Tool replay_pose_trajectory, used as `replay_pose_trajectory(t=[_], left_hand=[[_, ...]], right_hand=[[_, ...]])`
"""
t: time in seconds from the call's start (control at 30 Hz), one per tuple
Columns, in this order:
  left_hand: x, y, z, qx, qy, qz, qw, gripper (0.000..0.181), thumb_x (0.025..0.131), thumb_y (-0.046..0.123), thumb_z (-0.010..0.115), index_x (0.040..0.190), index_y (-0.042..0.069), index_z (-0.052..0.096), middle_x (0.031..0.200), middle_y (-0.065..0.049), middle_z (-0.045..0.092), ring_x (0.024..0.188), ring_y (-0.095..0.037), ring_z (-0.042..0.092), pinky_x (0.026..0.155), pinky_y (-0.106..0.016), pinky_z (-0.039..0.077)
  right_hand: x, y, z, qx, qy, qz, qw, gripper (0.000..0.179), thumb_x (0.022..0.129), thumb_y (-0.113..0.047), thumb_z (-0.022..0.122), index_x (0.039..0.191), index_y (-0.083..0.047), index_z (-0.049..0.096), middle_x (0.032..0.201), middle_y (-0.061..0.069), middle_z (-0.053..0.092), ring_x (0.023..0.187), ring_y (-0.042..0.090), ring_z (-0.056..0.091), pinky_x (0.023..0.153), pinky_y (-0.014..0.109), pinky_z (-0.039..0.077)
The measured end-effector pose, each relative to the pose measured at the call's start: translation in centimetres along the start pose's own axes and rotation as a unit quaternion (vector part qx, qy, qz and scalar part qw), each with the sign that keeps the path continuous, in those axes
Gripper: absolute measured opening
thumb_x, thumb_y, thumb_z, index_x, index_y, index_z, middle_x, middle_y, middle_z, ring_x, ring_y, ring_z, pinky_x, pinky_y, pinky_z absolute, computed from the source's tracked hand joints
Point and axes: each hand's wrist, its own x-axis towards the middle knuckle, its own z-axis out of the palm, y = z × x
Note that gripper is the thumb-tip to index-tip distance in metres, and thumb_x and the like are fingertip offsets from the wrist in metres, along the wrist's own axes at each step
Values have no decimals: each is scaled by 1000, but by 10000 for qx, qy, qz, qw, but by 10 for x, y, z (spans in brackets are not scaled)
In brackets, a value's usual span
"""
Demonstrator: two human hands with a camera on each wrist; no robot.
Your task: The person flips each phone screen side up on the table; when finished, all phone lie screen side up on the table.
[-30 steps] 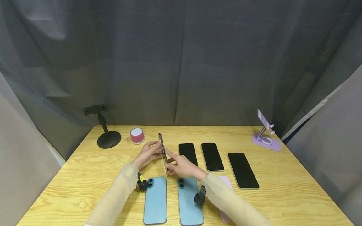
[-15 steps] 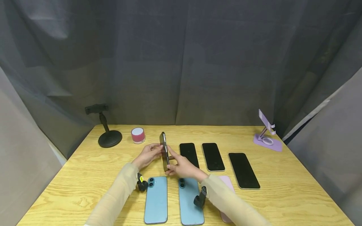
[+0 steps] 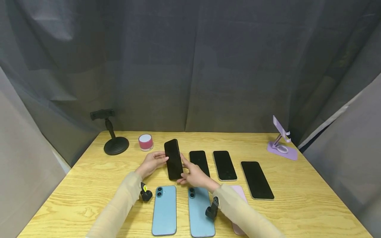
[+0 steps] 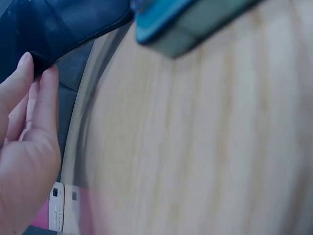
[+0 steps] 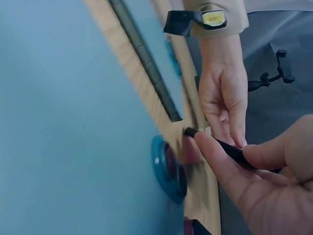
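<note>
A black smartphone (image 3: 173, 160) is held tilted above the table, its dark screen facing the head camera. My left hand (image 3: 152, 163) pinches its left edge; in the left wrist view, the thumb and fingers (image 4: 45, 100) meet at a corner of the phone (image 4: 63, 24). At the right edge and lower corner, my right hand (image 3: 194, 174) grips it between thumb and fingers, and the right wrist view shows the phone's thin edge (image 5: 232, 152) between them. Two blue phones, the left one (image 3: 164, 211) and the right one (image 3: 200, 210), lie camera side up nearer the body.
Three dark-screened phones lie to the right: one (image 3: 198, 160), another (image 3: 224, 165), and a larger one (image 3: 257, 180). A pink phone (image 3: 239, 191) is partly under the right forearm. Behind stand a black phone stand (image 3: 116, 145), a pink cylinder (image 3: 146, 142) and a purple phone stand (image 3: 282, 150).
The held phone has turned from edge-on to showing its dark screen to the head camera. My left hand has shifted slightly left; my right hand stays at the other edge.
</note>
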Motion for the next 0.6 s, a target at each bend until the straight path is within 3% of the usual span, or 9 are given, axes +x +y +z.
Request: replay_pose_trajectory(t=[0.27,0.47,0.6], left_hand=[[-3,2,-5,240,235,-7,9994,46,94,2,58,135,-12,42,115,-15,57,91,-7,62,94,-31,53],[-4,0,-7,428,286,-120,9986,47,93,3,60,135,-12,43,119,-19,56,92,-9,62,96,-34,53],[-4,-2,-8,453,453,-192,9978,46,92,3,61,133,-12,45,118,-20,56,89,-9,62,86,-29,57]], right_hand=[[3,4,4,-123,168,87,9997,82,93,12,49,155,-18,6,134,32,45,78,30,71,69,34,60],[7,10,6,-203,145,188,9995,90,88,14,56,156,-18,6,114,24,51,73,25,71,64,31,60],[12,13,7,-502,123,139,9986,98,82,10,67,155,-15,7,97,17,58,67,18,69,60,27,58]])
